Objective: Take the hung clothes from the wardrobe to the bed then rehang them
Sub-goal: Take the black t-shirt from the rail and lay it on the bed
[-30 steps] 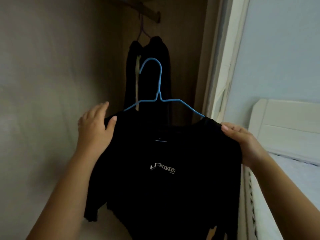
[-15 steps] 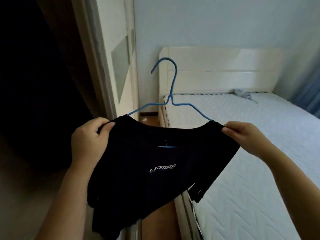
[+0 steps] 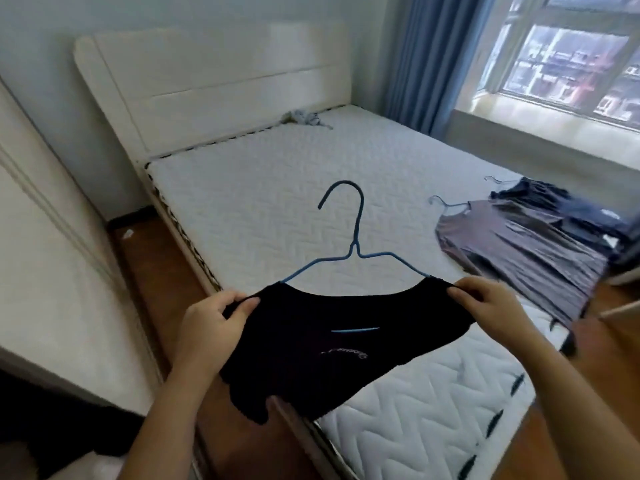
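— Hands first: what are they doing?
— The left hand (image 3: pixel 214 320) pinches one shoulder of the black T-shirt (image 3: pixel 311 344), with the thumb on top and the fingers curled into the cloth. The right hand (image 3: pixel 491 306) pinches the other shoulder the same way.
— And the shirt itself?
— It is stretched between the two hands on a blue hanger (image 3: pixel 353 251), whose hook points up and away from the person. Its body hangs down over the near edge of the bed (image 3: pixel 263 202) and the wooden floor (image 3: pixel 145 265). Whether the hem touches the mattress I cannot tell.
— Anything else on the bed?
— A brown shirt (image 3: pixel 512 244) on its own hanger lies flat to the right, apart from the right hand, with dark clothes (image 3: pixel 554 202) just beyond it. A small grey cloth (image 3: pixel 301 117) sits by the headboard (image 3: pixel 221 81).
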Motion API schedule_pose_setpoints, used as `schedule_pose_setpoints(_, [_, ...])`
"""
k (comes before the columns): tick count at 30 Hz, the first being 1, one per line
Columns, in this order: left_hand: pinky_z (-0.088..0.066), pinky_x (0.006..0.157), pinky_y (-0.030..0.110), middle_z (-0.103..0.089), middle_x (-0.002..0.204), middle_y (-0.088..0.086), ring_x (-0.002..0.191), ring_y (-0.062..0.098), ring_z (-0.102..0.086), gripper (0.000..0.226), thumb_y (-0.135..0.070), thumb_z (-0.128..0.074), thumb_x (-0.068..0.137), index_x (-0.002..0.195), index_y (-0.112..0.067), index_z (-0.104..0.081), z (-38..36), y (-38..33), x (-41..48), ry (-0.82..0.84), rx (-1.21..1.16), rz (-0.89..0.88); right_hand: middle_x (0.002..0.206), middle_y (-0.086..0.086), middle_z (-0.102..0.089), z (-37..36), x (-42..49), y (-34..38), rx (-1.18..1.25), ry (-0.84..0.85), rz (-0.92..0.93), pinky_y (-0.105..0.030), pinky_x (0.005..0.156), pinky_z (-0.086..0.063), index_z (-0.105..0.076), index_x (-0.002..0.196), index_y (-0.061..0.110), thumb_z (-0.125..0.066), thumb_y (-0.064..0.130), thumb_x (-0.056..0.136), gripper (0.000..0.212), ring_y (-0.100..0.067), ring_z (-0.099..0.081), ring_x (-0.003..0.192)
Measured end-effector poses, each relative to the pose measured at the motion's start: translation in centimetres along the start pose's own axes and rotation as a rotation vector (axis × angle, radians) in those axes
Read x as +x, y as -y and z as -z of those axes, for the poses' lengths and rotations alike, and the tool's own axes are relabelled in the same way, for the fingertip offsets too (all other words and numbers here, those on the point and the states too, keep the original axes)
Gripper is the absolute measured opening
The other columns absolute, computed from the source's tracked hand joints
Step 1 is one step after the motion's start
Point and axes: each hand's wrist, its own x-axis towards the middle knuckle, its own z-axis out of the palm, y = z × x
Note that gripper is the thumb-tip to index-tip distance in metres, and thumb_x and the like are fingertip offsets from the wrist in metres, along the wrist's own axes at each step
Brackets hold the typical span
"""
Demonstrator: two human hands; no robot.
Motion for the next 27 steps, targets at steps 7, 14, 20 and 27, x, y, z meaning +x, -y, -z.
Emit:
schedule_pose_setpoints(7, [-0.038, 0.054, 0.01, -0.063, 0.063, -0.003, 0.069, -0.001, -0.056, 0.022, -0.022, -0.062, 0.084, 0.062, -0.024, -0.06, -15.7, -12.0, -6.7, 0.211, -0.124, -0.101, 0.067, 0.005, -0.06, 13.7, -8.9, -15.8, -0.002, -0.127, -0.127, -0.018, 0.06, -0.037, -0.057, 0.064, 0.028, -0.06, 0.012, 0.086, 0.028, 0.005, -0.056, 0.071])
schedule_pose_setpoints(14, [-0.039, 0.056, 0.02, -0.062, 0.061, -0.005, 0.059, 0.006, -0.055, 0.022, -0.023, -0.061, 0.085, 0.063, -0.022, -0.061, -31.8, -25.1, -15.7, 0.441, -0.186, -0.206, 0.076, -0.008, -0.064, 27.4, -20.0, -31.0, -0.031, -0.311, -0.384, -0.011, 0.063, -0.038, -0.063, 0.075, 0.014, -0.063, 0.013, 0.084, 0.01, -0.024, -0.058, 0.079])
schedule_pose_setpoints(20, [-0.037, 0.055, 0.011, -0.06, 0.058, -0.002, 0.056, -0.002, -0.053, 0.021, -0.023, -0.064, 0.082, 0.062, -0.018, -0.061, -40.5, -34.4, -21.5, 0.624, -0.151, -0.398, 0.08, -0.002, -0.065, 36.2, -28.9, -37.8, -0.035, -0.486, -0.604, -0.01, 0.066, -0.039, -0.062, 0.074, 0.021, -0.062, 0.016, 0.085, 0.012, -0.019, -0.058, 0.087])
schedule_pose_setpoints(27, [-0.036, 0.054, 0.01, -0.057, 0.055, -0.024, 0.055, -0.008, -0.052, 0.034, -0.019, -0.064, 0.082, 0.052, -0.029, -0.051, -46.7, -39.3, -23.2, 0.7, -0.125, -0.557, 0.092, -0.001, -0.058, 41.4, -31.9, -40.9, -0.124, -0.63, -0.705, -0.027, 0.082, -0.034, -0.067, 0.094, 0.009, -0.062, 0.02, 0.085, 0.015, -0.016, -0.051, 0.095])
